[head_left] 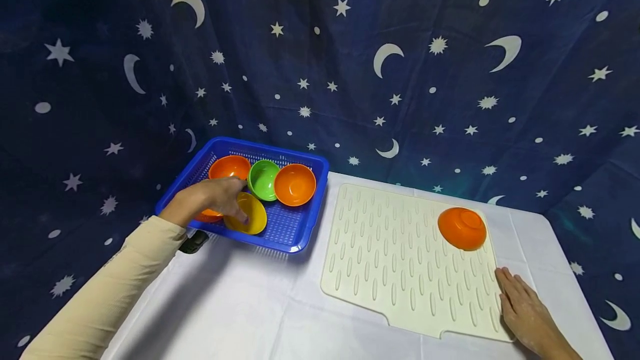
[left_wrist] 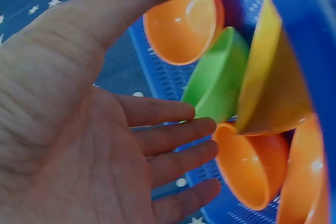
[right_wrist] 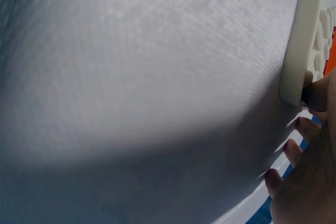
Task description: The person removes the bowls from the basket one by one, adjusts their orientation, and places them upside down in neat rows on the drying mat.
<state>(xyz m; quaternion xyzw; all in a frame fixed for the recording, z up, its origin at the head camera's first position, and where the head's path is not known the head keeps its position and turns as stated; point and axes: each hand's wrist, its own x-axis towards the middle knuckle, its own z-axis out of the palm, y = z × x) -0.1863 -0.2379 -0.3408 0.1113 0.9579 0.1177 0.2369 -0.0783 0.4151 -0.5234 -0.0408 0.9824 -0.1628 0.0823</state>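
My left hand (head_left: 222,196) reaches over the blue plastic basket (head_left: 314,221), its thumb overlapping the yellow bowl (head_left: 256,216) in the head view. In the left wrist view the fingers (left_wrist: 176,156) are spread, with nothing in the palm; the green bowl (left_wrist: 218,80) and orange bowls (left_wrist: 181,24) lie beyond them. The yellow bowl leans on its side there. My right hand (head_left: 527,310) rests flat at the right edge of the cream drying mat (head_left: 400,249), thumb by its corner. An orange bowl (head_left: 462,229) lies upside down on the mat's far right part.
Inside the basket are several more bowls, among them an orange one (head_left: 295,185) beside a green one (head_left: 262,179). A dark object (head_left: 194,242) shows under the left wrist. White cloth (head_left: 260,304) covers the table; a starry blue curtain (head_left: 350,32) hangs behind.
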